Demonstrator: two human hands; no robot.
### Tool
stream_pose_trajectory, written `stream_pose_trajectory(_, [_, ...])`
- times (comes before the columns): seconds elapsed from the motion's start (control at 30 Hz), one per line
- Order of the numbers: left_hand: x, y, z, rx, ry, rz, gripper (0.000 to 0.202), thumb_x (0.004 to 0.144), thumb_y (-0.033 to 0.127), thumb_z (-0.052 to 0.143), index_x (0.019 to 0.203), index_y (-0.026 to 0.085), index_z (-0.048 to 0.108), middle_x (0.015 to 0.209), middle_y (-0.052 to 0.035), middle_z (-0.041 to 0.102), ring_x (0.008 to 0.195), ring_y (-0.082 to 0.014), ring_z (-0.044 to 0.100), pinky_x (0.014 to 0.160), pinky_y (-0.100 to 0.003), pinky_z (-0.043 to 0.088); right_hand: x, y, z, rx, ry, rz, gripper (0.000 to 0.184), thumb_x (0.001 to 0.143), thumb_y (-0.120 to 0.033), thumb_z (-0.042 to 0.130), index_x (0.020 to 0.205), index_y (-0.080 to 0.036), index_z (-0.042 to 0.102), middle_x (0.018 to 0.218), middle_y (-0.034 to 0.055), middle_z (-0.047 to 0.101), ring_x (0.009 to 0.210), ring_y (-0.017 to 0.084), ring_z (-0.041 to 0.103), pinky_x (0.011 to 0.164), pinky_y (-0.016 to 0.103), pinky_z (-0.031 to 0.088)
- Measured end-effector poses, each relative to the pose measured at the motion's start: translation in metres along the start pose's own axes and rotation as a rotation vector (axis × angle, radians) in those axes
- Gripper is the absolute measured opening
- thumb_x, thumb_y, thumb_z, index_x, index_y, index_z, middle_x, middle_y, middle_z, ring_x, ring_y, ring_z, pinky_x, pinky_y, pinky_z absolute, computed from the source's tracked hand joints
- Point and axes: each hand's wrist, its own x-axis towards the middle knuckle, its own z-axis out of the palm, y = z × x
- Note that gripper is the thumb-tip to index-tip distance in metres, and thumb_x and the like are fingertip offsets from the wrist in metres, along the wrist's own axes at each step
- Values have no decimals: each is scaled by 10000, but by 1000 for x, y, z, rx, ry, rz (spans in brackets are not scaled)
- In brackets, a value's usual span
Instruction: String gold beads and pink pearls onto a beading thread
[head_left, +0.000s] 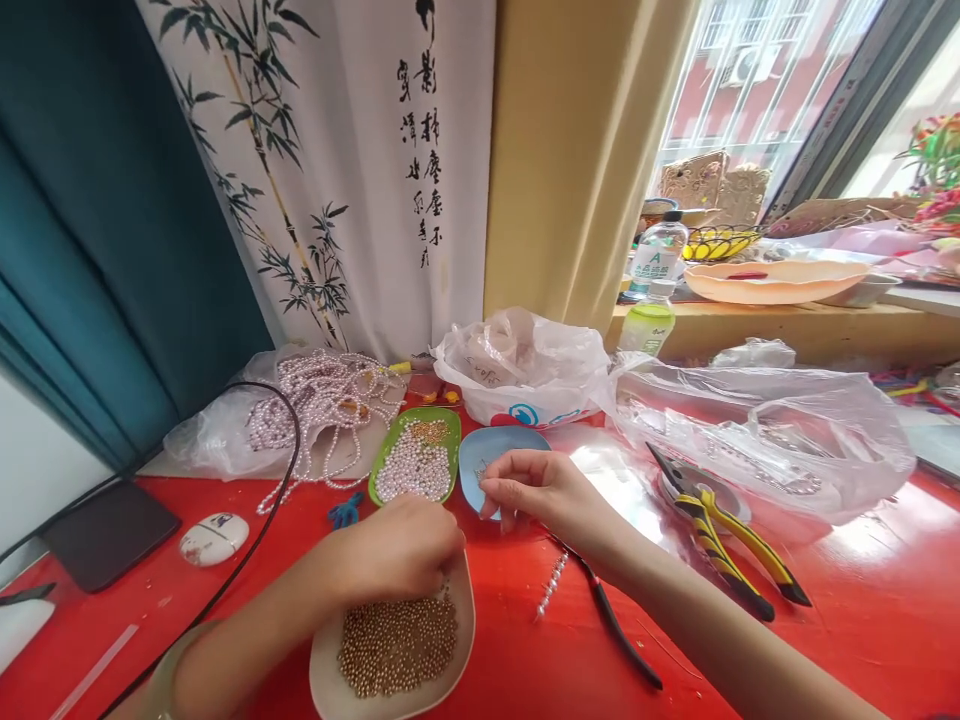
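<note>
The pale dish of gold beads lies nearest my camera, at bottom centre, with the left hand over its far part; the fingertips are hidden from me, so I cannot tell if they grip anything. The right hand is over the blue dish mid-frame, fingers bent towards the thumb, and I cannot tell whether they are closed on something. The dishes and the green tray of pearly beads seem grouped for easy reach; I judge the yellow-and-black pliers, right of centre, are placed to be handy. I see a glossy red table beneath, a bamboo-patterned curtain upper left, and a bright window upper right.
</note>
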Motion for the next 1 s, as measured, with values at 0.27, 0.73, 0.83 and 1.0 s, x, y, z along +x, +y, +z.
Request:
stream_pose_trajectory(0.27, [-3,-3,-6,-153,-73,-17,179,611,106,452,692,184,592,691,-14,611,619,-154,531,511,-235,325,1,3,-2,5,-17,-23,166,714,-314,606,671,-157,572,596,-10,612,474,66,492,478,198,371])
stream_pose_trajectory(0.73, [-4,-6,-9,-188,-99,-29,125,653,162,489,713,187,596,696,-6,626,633,-148,546,535,-234,339,2,3,-2,11,-30,-18,171,719,-314,609,672,-154,569,595,-10,615,471,61,492,479,192,370])
stream_pose_trajectory(0.83, [-2,-8,-4,-168,-74,-12,143,645,140,478,704,187,600,682,-2,633,609,-141,544,520,-234,323,2,3,-2,1,-30,-15,172,718,-315,609,668,-156,567,594,-9,613,473,61,487,480,192,368])
stream_pose_trajectory(1.0, [-1,-8,-2,-139,-72,-10,176,619,100,466,682,182,609,653,-4,635,585,-138,542,493,-234,301,1,1,-1,-23,-20,-15,188,714,-340,605,669,-161,569,594,-9,610,476,67,487,479,200,368])
